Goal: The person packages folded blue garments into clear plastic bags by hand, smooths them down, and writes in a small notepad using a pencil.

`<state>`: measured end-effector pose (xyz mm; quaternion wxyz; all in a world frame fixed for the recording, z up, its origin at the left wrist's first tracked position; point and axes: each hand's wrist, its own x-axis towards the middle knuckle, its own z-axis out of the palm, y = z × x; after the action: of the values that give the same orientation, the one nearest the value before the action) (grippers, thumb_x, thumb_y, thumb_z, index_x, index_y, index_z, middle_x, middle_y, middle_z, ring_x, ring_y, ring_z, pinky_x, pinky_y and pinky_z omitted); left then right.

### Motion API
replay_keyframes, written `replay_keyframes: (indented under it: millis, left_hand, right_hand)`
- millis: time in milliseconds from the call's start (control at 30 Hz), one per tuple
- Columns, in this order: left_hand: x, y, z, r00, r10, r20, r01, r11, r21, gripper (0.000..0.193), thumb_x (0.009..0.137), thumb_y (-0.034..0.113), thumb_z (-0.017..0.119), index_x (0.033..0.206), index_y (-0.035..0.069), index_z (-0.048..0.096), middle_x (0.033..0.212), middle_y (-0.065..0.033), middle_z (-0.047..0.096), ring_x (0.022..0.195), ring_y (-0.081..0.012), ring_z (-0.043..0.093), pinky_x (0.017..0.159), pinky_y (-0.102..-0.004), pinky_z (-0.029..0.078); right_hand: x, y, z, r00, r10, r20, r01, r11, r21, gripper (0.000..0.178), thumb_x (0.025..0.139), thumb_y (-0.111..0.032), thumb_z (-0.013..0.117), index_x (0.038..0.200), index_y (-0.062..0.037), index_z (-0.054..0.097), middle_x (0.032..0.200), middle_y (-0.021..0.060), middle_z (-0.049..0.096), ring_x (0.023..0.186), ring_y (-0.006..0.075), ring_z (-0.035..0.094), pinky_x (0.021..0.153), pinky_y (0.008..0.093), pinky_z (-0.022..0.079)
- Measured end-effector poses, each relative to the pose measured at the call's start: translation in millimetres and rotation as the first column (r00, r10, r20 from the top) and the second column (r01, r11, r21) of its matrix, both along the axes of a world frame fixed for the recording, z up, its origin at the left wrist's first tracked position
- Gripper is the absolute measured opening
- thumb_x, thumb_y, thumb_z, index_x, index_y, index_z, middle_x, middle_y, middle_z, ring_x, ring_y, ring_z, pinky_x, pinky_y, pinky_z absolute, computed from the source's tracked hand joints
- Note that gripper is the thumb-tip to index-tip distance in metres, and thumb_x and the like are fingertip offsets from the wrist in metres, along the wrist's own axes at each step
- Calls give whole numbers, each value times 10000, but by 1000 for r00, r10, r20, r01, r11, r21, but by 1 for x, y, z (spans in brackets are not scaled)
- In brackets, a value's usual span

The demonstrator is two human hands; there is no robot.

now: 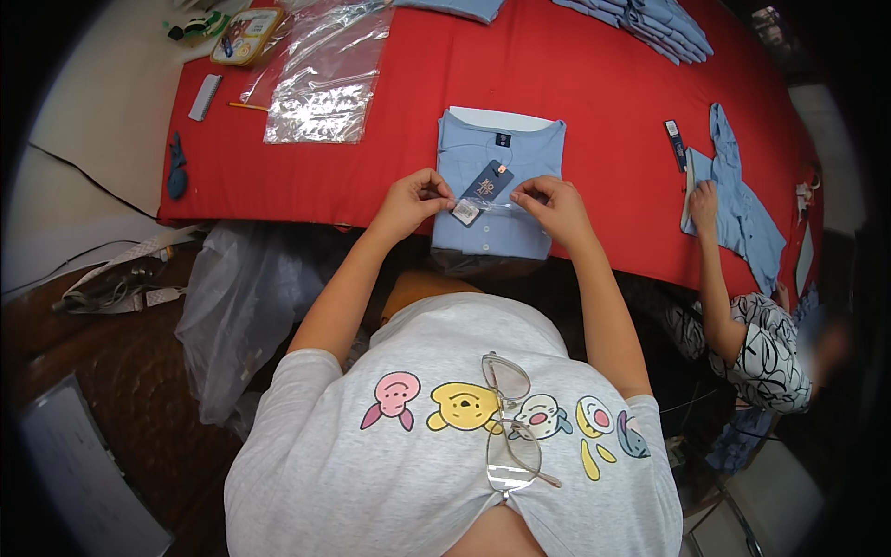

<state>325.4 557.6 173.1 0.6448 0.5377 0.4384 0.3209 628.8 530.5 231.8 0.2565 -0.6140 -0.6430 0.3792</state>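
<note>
A folded light-blue shirt [520, 234] lies at the table's front edge with its neck opening facing away from me. On its chest rests a dark blue hang tag [486, 183], with a small white label [467, 211] at its near end. My left hand [415, 205] is closed in a pinch beside that label. My right hand [555, 204] pinches over the shirt's right side. Between the two sets of fingertips stretches a thin clear plastic strip [498, 206], lying across the lower part of the tag. Small buttons run down the shirt's front below it.
Clear plastic bags [320, 102] lie at the back left of the red table [390, 153], near a pencil, white pad and tin. Folded blue shirts [664, 26] are stacked at the back. At right, a co-worker's hand [703, 206] touches another blue garment [742, 218].
</note>
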Motion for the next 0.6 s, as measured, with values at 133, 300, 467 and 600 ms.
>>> replay_keyframes:
  millis: [133, 300, 467, 600]
  left_hand:
    - [7, -1, 2, 996, 25, 85, -25, 1000, 0, 160, 934, -71, 755, 967, 42, 647, 1009, -55, 735, 967, -126, 714, 916, -285, 588]
    - [5, -8, -1, 986, 49, 158, -48, 999, -10, 167, 937, -78, 749, 968, 48, 643, 1016, -62, 727, 983, -136, 702, 941, -300, 579]
    - [8, -6, -4, 994, 51, 99, -51, 999, -7, 191, 926, -78, 762, 1059, 25, 670, 1018, -58, 719, 988, -132, 700, 933, -290, 579]
    - [11, -8, -8, 997, 41, 71, -36, 997, -67, 395, 908, -100, 767, 1270, -5, 641, 1022, -64, 705, 983, -126, 698, 911, -262, 580]
  right_hand:
    - [-21, 7, -5, 996, 78, 43, -74, 994, -85, 243, 909, -234, 831, 1039, -28, 828, 869, 126, 771, 758, 212, 691, 718, 362, 533]
    - [-41, 13, 0, 967, 252, 17, -253, 966, 61, 244, 902, -284, 801, 972, -53, 830, 858, 136, 783, 767, 293, 741, 738, 403, 564]
    - [-48, 23, -8, 961, 273, 44, -276, 955, 112, 134, 933, -155, 756, 955, -27, 791, 879, 133, 748, 740, 281, 689, 736, 402, 532]
    - [-50, 24, -13, 968, 234, 93, -249, 945, 212, 121, 944, -147, 739, 934, -28, 759, 870, 126, 729, 828, 334, 690, 765, 438, 536]
